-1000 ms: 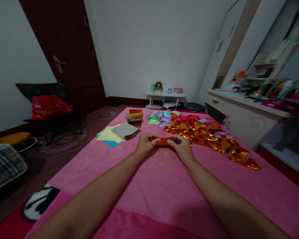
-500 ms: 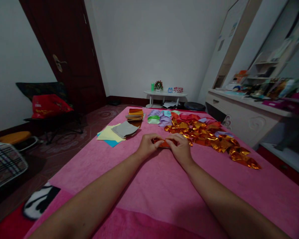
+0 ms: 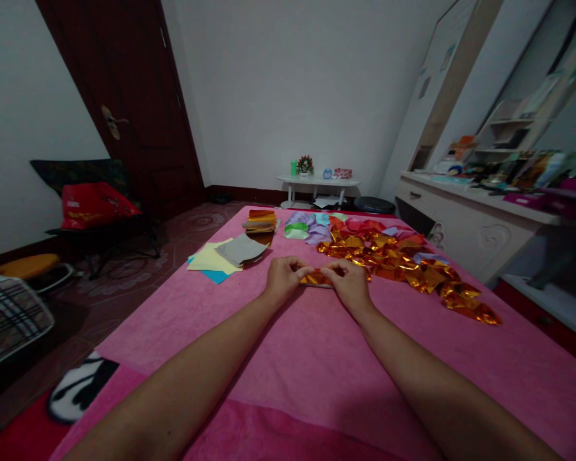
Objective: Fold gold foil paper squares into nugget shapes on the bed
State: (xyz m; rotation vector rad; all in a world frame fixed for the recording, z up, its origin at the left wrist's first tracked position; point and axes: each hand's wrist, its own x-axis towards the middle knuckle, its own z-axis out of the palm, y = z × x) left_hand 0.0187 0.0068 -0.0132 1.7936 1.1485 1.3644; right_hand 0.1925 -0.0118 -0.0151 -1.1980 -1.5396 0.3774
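Note:
Low over the pink cloth [image 3: 269, 346], a small strip of shiny gold foil paper [image 3: 315, 278] spans the space between my hands. My left hand [image 3: 287, 279] is closed on its left end, thumb and fingers pinched. The right end sits in the closed fingers of my right hand [image 3: 348, 282]. A pale edge shows along the strip's near side; its ends are hidden by my fingers. Just beyond my right hand lies a pile of folded gold foil pieces [image 3: 396, 259]. Left of my left hand are loose square sheets, grey [image 3: 242, 248] on yellow [image 3: 211, 258] and blue [image 3: 216, 276].
A stack of gold sheets [image 3: 260, 221] lies at the far left of the cloth. Purple folded pieces [image 3: 319, 232], a green one [image 3: 296, 228] and red ones [image 3: 365, 226] lie at the far edge. A cluttered dresser [image 3: 480, 205] stands right; a chair with a red bag [image 3: 96, 205] stands left.
My hands have moved slightly apart, and more of the foil strip shows between them. It looks brighter gold now, where it was darker orange. The piles have not moved.

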